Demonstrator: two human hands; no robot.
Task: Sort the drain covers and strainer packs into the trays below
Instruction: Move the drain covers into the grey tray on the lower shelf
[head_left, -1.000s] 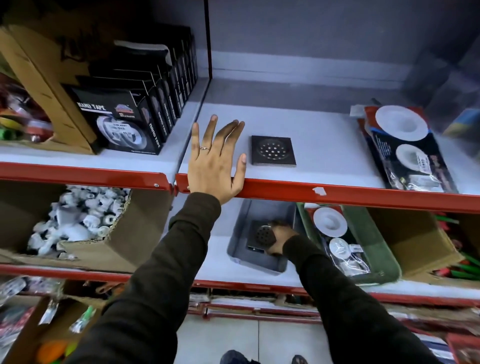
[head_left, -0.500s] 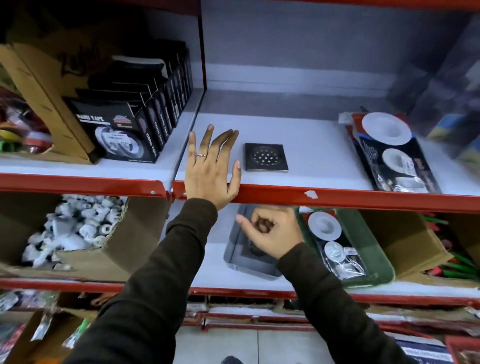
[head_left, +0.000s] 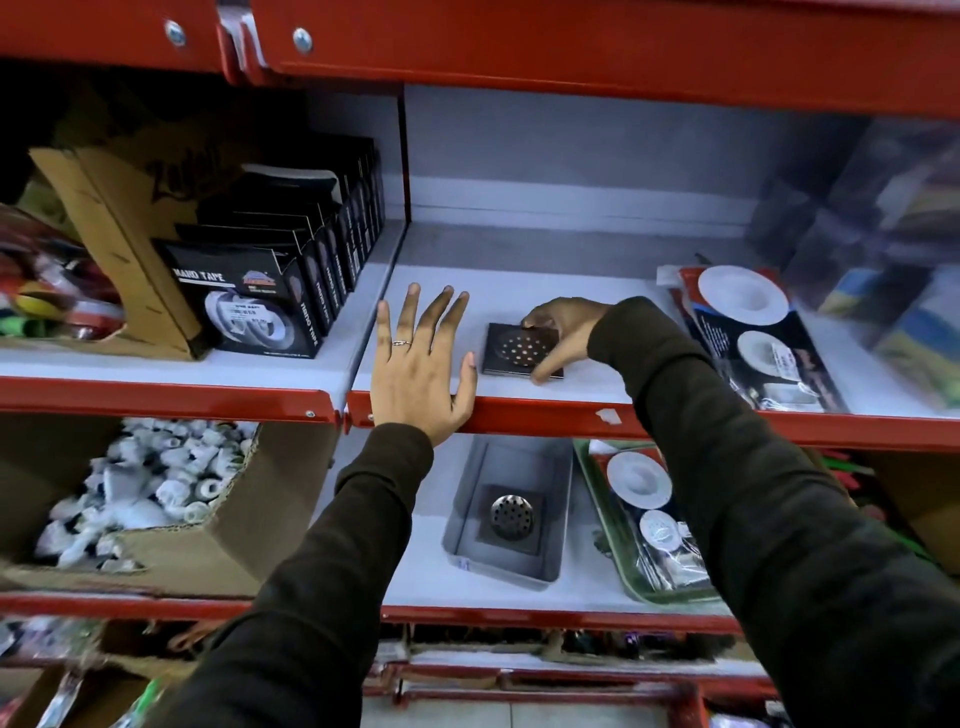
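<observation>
Red metal shelving with pale grey boards fills the view, and the work happens on two levels of it. On the upper shelf (head_left: 597, 312) lies one square dark drain cover (head_left: 514, 349), near the front edge and a little right of the middle post. The right hand (head_left: 563, 332) is on it: the fingers curl over its far edge and the thumb presses at its near right corner, so the hand is closing around the cover, though I judge it is not lifted yet. The left hand (head_left: 421, 364) lies flat beside it on the left, fingers spread wide, holding nothing — only leaning on the shelf edge.

Below, the grey tray (head_left: 462, 499) already holds one drain cover with a domed centre (head_left: 511, 517). Just right of it, the green tray (head_left: 597, 483) holds a strainer pack (head_left: 649, 509). Another strainer pack (head_left: 753, 338) waits on the upper shelf, far right.

To do this step well, I think the thin flat cover should be tipped up by one edge first, or slid to the shelf lip — then pinched firmly. It should go down into the grey tray, flat on the other cover, without hitting the red rail.
</observation>
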